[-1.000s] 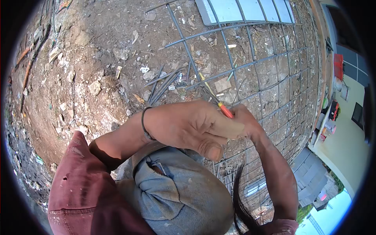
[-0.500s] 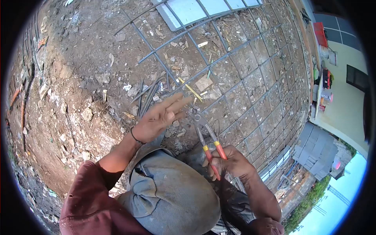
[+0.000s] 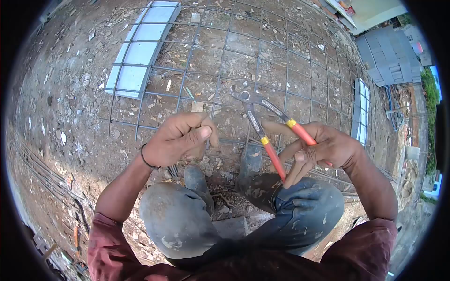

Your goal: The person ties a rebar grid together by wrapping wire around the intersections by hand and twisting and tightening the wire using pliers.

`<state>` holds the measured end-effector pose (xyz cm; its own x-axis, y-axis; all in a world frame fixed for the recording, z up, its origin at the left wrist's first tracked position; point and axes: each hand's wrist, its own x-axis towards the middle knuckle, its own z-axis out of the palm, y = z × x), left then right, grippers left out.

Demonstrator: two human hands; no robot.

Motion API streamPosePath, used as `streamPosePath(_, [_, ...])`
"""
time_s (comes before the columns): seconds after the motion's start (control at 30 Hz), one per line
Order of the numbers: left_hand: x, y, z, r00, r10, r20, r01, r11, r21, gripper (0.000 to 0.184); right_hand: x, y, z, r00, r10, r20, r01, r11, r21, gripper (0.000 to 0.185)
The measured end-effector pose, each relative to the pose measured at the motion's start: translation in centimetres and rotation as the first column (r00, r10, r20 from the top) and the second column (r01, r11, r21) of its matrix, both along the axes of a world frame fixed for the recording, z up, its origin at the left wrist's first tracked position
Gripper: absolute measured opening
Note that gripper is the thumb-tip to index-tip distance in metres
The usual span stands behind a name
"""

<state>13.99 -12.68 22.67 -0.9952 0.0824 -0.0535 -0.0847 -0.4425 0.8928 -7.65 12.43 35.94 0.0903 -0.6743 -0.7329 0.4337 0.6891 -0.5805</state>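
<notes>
My right hand (image 3: pixel 328 147) holds a pair of end-cutting pincers (image 3: pixel 253 119) by their red and yellow handles, which are spread apart. The pincers' head points up and away, over the steel bar grid (image 3: pixel 216 75). To the left, my left hand (image 3: pixel 180 140) is raised, with its fingers curled and the thumb pressed against the index finger. Whatever may be in that pinch is hidden or too small to make out. The near edge of the grid lies just beyond my hands.
Pale panels lie under the grid at the left (image 3: pixel 133 56) and right (image 3: pixel 360 112). Loose bars (image 3: pixel 51 175) lie on the ground at left. A stack of grey blocks (image 3: pixel 389 56) stands at the far right. My bent knees (image 3: pixel 176 218) are below my hands.
My view has turned, and the grid sits differently in it. My left hand has gone from spread fingers to a pinch. The pincers stay in my right hand, their handles further apart.
</notes>
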Motion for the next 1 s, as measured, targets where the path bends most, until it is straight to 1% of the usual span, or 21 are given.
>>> streamPosePath(0.03, [-0.7,-0.5,0.7,0.996,0.076,0.049,-0.081,0.99,0.115,0.03,-1.3,1.6,-0.5,0.999,-0.037,0.014,0.037,0.999,-0.011,0.067])
streamPosePath(0.1, [-1.9,-1.4,3.6,0.963,0.239,0.123,-0.263,0.933,0.248,0.029,-3.8,5.7,-3.5,0.992,-0.025,-0.127,0.002,0.984,-0.179,0.071])
streamPosePath(0.13, [-2.4,-1.4,5.0,0.942,0.312,0.124,-0.332,0.92,0.207,0.03,-4.9,7.9,-5.2,0.993,-0.062,-0.105,0.042,0.982,-0.182,0.071])
streamPosePath(0.2, [-3.1,-0.6,7.7,0.888,0.437,0.144,-0.451,0.889,0.08,0.032,-6.2,13.2,-9.4,0.927,-0.198,-0.319,0.136,0.969,-0.207,0.076])
streamPosePath(0.23, [-3.1,0.2,8.9,0.856,0.495,0.15,-0.5,0.866,-0.007,0.032,-6.3,16.1,-12.1,0.924,-0.227,-0.307,0.168,0.964,-0.209,0.076])
streamPosePath(0.27, [-3.0,1.3,9.5,0.854,0.51,0.103,-0.504,0.86,-0.085,0.034,-6.1,19.2,-15.1,0.866,-0.357,-0.35,0.327,0.934,-0.145,0.069])
streamPosePath(0.3, [-3.0,3.0,9.4,0.865,0.49,0.107,-0.482,0.871,-0.09,0.034,-5.8,21.9,-18.1,0.788,-0.468,-0.4,0.476,0.875,-0.086,0.063])
streamPosePath(0.33, [-3.0,4.7,9.1,0.869,0.484,0.107,-0.463,0.869,-0.172,0.036,-4.8,24.4,-21.4,0.781,-0.486,-0.393,0.496,0.864,-0.084,0.063])
streamPosePath(0.37, [-3.1,6.3,8.6,0.873,0.477,0.1,-0.441,0.861,-0.254,0.039,-3.6,26.5,-24.3,0.544,-0.345,-0.765,0.458,0.886,-0.074,0.059])
streamPosePath(0.4, [-3.0,7.3,7.3,0.896,0.421,0.137,-0.372,0.884,-0.284,0.041,-3.0,28.6,-27.0,0.189,-0.132,-0.973,0.432,0.901,-0.038,0.056])
streamPosePath(0.43, [-3.1,8.3,6.1,0.915,0.363,0.179,-0.297,0.902,-0.313,0.043,-2.7,30.0,-28.3,0.192,-0.142,-0.971,0.456,0.889,-0.04,0.056])
streamPosePath(0.47, [-4.1,10.4,5.6,0.882,0.389,0.268,-0.273,0.883,-0.383,0.041,-2.3,31.3,-29.4,0.077,-0.088,-0.993,0.557,0.83,-0.03,0.056])
streamPosePath(0.5, [-4.5,11.8,4.6,0.891,0.364,0.272,-0.245,0.889,-0.387,0.041,-2.1,32.8,-30.6,-0.032,-0.014,-0.999,0.65,0.76,-0.031,0.055])
streamPosePath(0.53, [-5.0,13.0,2.9,0.895,0.327,0.304,-0.172,0.881,-0.441,0.039,-2.4,34.8,-32.5,-0.187,0.055,-0.981,0.65,0.755,-0.082,0.057])
streamPosePath(0.6, [-6.9,15.7,-0.6,0.908,0.255,0.334,-0.066,0.871,-0.487,0.037,-3.6,36.7,-32.8,-0.207,0.102,-0.973,0.72,0.69,-0.08,0.058])
streamPosePath(0.67, [-8.8,18.7,-4.2,0.864,0.259,0.432,-0.118,0.938,-0.326,0.034,-5.5,38.1,-34.1,-0.236,0.197,-0.952,0.775,0.629,-0.063,0.059])
streamPosePath(0.7, [-9.9,20.1,-5.6,0.861,0.239,0.449,-0.092,0.941,-0.325,0.034,-6.2,38.6,-35.0,-0.214,0.204,-0.955,0.789,0.612,-0.046,0.059])
streamPosePath(0.77, [-12.4,22.9,-8.2,0.81,0.247,0.531,-0.23,0.968,-0.099,0.033,-7.4,39.3,-36.1,-0.314,0.213,-0.925,0.742,0.663,-0.099,0.059])
streamPosePath(0.8, [-13.1,24.0,-9.1,0.793,0.258,0.552,-0.238,0.965,-0.109,0.033,-7.8,39.5,-36.4,-0.291,0.207,-0.934,0.738,0.67,-0.081,0.059])
streamPosePath(0.83, [-13.7,24.7,-9.8,0.796,0.242,0.555,-0.248,0.966,-0.065,0.032,-8.3,39.5,-36.8,-0.302,0.266,-0.915,0.73,0.683,-0.042,0.059])
streamPosePath(1.0, [-15.1,23.0,-11.8,0.802,0.234,0.549,-0.276,0.961,-0.006,0.031,-8.5,38.9,-38.3,-0.346,0.404,-0.847,0.667,0.741,0.081,0.052])
